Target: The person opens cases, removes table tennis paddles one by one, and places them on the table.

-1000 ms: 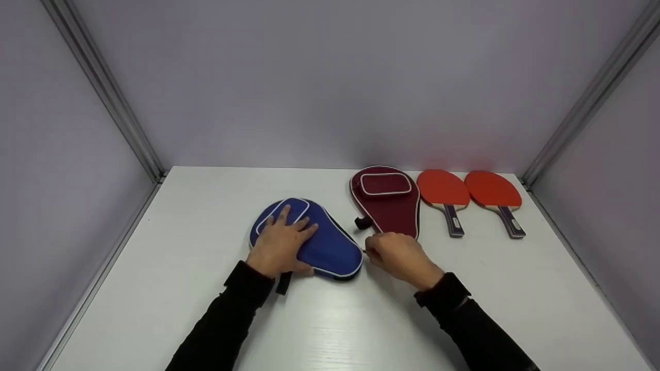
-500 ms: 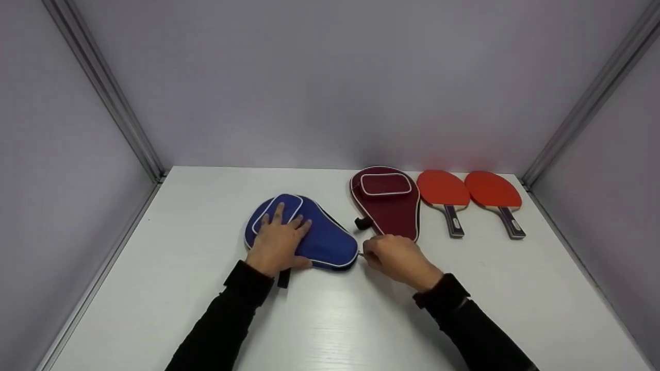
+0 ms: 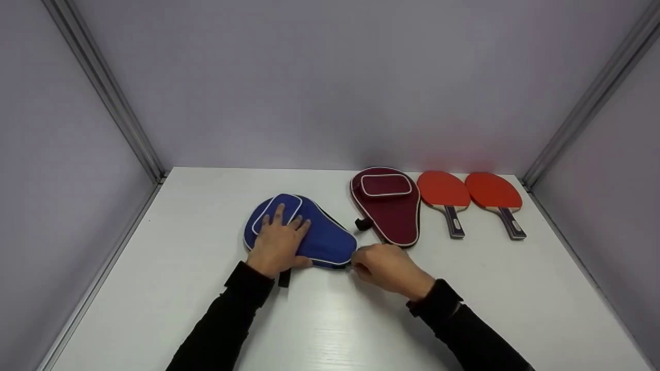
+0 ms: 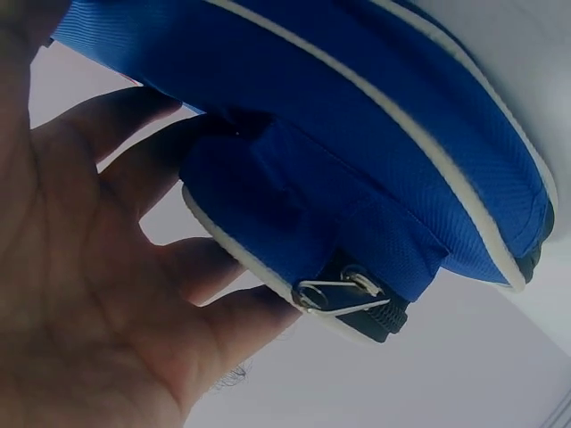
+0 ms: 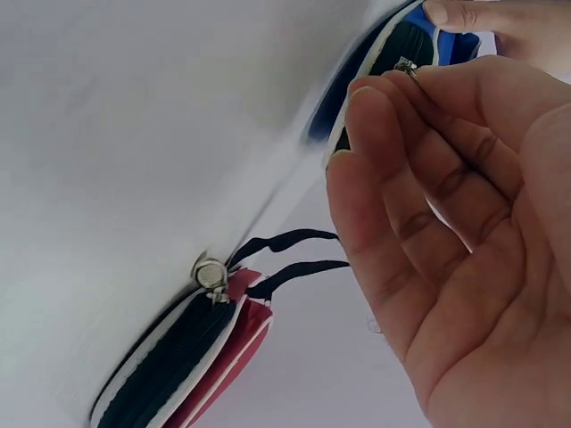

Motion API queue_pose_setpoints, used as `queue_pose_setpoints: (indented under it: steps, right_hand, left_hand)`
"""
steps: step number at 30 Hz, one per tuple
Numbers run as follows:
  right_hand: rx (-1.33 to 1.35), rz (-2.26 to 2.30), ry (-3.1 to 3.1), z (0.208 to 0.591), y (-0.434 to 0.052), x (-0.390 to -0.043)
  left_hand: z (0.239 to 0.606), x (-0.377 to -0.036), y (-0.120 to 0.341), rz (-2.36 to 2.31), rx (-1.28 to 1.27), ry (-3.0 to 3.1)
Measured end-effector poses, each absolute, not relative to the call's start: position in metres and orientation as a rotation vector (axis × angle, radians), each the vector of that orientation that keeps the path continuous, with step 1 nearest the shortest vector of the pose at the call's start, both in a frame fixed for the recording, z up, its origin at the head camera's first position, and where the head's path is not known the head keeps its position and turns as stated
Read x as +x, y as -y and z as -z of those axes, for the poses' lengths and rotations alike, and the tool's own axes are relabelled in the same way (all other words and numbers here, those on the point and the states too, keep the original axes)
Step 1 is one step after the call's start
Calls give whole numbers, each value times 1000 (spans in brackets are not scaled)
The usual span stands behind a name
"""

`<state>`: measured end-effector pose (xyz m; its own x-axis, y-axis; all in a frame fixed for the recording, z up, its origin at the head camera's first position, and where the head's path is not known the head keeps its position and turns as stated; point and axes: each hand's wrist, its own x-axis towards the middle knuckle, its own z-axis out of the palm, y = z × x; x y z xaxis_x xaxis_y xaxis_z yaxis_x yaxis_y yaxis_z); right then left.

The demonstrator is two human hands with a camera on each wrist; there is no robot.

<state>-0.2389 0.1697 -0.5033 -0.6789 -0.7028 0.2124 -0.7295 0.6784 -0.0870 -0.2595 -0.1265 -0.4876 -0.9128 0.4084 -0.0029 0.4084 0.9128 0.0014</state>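
A blue table tennis paddle case [image 3: 330,239] with white piping lies on the table, its narrow end pointing right. My left hand [image 3: 278,247] rests on its wide end with the fingers spread over the small front pocket. In the left wrist view, that pocket [image 4: 294,205] shows a zipper with wire-like metal pulls near the fingertips. At the case's narrow end, my right hand [image 3: 389,268] pinches a small metal zipper pull [image 5: 408,68] between thumb and fingers. The dark zipper band shows beside those fingertips in the right wrist view.
Just right of the blue case lies a maroon paddle case [image 3: 392,216] with a black strap [image 3: 363,223]. Farther right are two red paddles, one [image 3: 443,188] beside the maroon case and another [image 3: 493,189] near the right wall. Panels enclose the white table [image 3: 206,190].
The blue case first shifted slightly left and away from me under my left hand. My right hand then moved left and nearer, round to the lower corner of the narrow end.
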Motion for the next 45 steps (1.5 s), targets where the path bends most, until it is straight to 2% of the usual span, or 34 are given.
queue_pose_setpoints:
  steps: [20,27,35,45]
  right_hand:
    - [1233,-79,2748,504,-143,-221]
    - [1209,-76,2733,507,-146,-221]
    - [1232,-229,2816,501,-151,-226]
    - [1234,-420,2805,491,-166,-238]
  left_hand:
    - [482,-242,105,280,624,-3076]
    - [516,-262,112,199,656,-3100]
    - [483,-245,108,192,651,-3037]
    - [474,-245,118,130,722,-2958]
